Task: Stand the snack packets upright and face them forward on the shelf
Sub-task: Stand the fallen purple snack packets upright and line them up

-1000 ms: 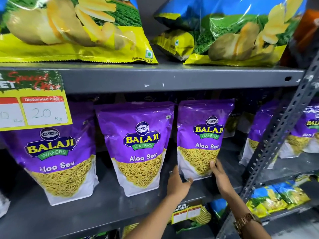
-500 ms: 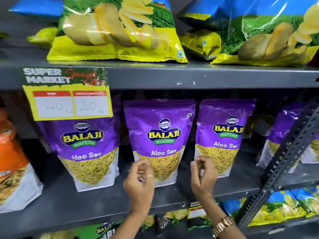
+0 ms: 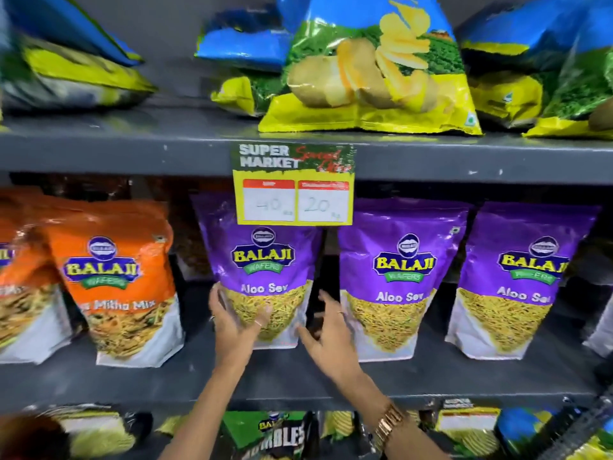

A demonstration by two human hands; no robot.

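Three purple Aloo Sev packets stand upright, facing forward, on the grey middle shelf (image 3: 431, 380). My left hand (image 3: 232, 322) rests with spread fingers against the lower left of the leftmost purple packet (image 3: 265, 260). My right hand (image 3: 326, 340), fingers apart, is at that packet's lower right edge, in the gap before the middle purple packet (image 3: 398, 280). Whether the right hand touches the packet is unclear. The third purple packet (image 3: 517, 280) stands further right. An orange Mitha Mix packet (image 3: 119, 280) stands upright to the left.
A yellow price tag (image 3: 293, 184) hangs from the upper shelf edge over the leftmost purple packet's top. Large chip bags (image 3: 371, 78) lie on the upper shelf. More packets (image 3: 275, 433) sit on the lower shelf. Another orange packet (image 3: 20, 287) is at far left.
The view has swung left along the shelf. Both hands have moved from the rightmost purple packet, past the middle one, to the leftmost purple packet and opened around its lower part.
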